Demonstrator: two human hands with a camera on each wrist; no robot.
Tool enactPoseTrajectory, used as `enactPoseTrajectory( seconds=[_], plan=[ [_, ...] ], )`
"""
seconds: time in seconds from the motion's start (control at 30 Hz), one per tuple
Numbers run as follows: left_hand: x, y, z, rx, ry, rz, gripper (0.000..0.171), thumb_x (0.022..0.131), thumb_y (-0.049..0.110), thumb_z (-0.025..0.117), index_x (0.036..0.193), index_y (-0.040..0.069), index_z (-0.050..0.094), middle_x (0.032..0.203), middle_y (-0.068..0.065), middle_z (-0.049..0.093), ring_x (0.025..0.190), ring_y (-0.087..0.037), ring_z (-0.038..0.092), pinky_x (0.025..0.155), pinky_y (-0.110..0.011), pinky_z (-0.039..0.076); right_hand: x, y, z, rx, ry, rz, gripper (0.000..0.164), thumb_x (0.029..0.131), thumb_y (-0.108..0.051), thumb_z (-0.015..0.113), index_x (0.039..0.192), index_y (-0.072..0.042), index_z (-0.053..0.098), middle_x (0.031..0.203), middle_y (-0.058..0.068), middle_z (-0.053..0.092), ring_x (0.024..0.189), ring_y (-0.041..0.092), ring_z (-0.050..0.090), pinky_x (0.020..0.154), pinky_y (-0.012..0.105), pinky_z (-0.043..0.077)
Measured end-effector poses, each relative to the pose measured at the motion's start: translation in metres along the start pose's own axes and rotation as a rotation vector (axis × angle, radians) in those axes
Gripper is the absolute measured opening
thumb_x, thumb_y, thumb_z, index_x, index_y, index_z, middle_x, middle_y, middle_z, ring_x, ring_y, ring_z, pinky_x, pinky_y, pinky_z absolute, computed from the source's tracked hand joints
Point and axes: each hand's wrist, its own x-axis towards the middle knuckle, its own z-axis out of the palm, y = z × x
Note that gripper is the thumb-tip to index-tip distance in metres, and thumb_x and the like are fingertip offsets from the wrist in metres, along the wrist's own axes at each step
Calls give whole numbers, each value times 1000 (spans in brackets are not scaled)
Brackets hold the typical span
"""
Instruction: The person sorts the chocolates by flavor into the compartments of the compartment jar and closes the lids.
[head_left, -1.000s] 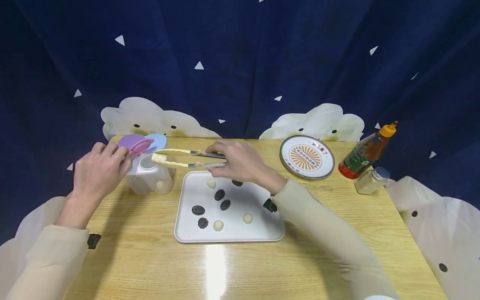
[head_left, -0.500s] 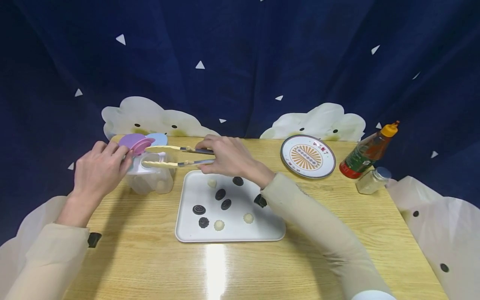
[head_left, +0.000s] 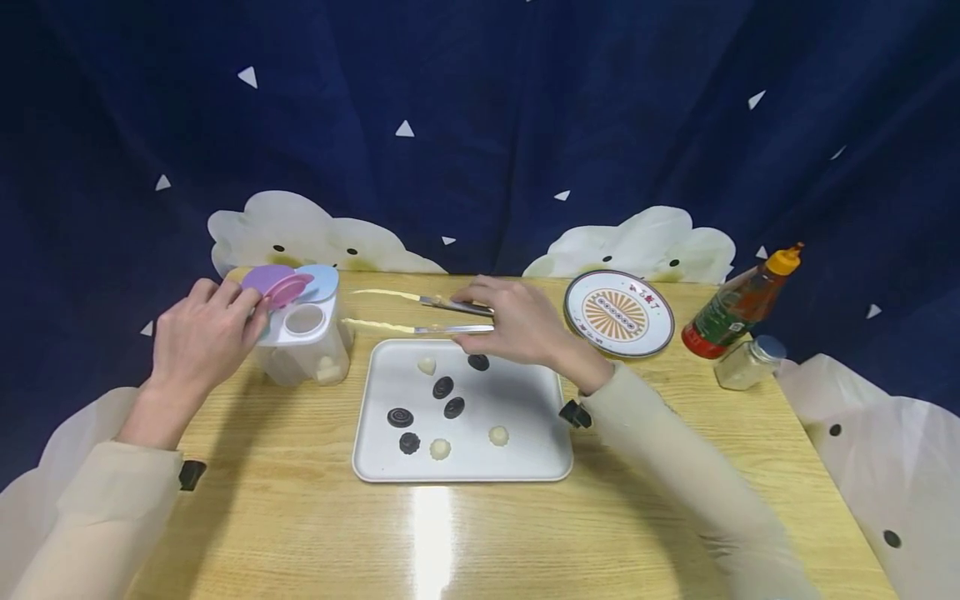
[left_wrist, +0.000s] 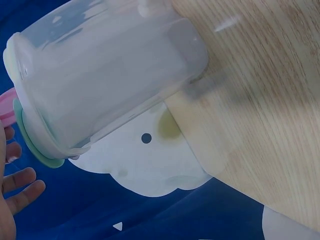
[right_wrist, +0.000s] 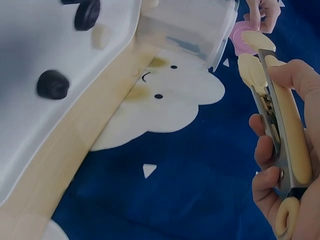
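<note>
My left hand [head_left: 210,333] pinches the raised pink lid [head_left: 288,289] of a clear storage container [head_left: 300,358] at the back left. The round opening under that lid is uncovered, and pale pieces [head_left: 327,369] show through the container's lower wall. In my right hand [head_left: 525,321] I grip a pair of food tongs [head_left: 453,329] with cream tips and metal arms. Their tips are spread, with nothing between them, just right of the container. Below the tongs lies a white tray [head_left: 517,467] with several dark chocolates [head_left: 401,417] and white chocolates [head_left: 440,449].
Purple [head_left: 264,277] and blue lids [head_left: 321,282] cover other parts of the container's top. A patterned plate [head_left: 619,313] lies at the back right. Beside it stand a sauce bottle [head_left: 738,304] with an orange cap and a small glass jar [head_left: 748,363].
A white chocolate in the tongs has gone into the container through the opening. The tongs have spread and moved back to the right. My left hand still holds the pink lid up.
</note>
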Motion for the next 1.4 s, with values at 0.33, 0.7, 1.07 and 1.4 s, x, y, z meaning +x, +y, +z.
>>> enactPoseTrajectory(
  seconds=[0.33,0.7,1.07,1.4],
  plan=[
    [-1,0,1,1,-20,-17,29,99,26,58,100,-2,65,91,-24,71,73,-44,60,46,-50,48,-51,23,-17,-28,40,74,47,78,-42,84,119,-20,77,111,-4,77,66,13,57,58,32,45],
    [-2,1,1,2,-3,-16,33,101,29,54,99,-2,65,91,-24,71,72,-45,60,45,-50,47,-111,42,-21,-24,54,89,45,77,-35,89,117,-17,78,107,-2,78,84,16,70,66,34,52],
    [-1,0,1,3,-12,-19,34,101,30,53,98,-2,64,89,-23,69,73,-44,60,45,-50,47,-175,50,-4,-86,32,100,47,73,-36,91,114,-19,78,105,-6,78,80,8,70,63,27,52],
    [-2,0,2,1,-12,-17,33,101,29,53,97,-2,65,90,-24,69,74,-44,61,46,-50,47,-214,49,13,-48,-16,130,46,70,-33,93,111,-22,78,102,-13,75,80,2,68,64,23,53]
  ],
)
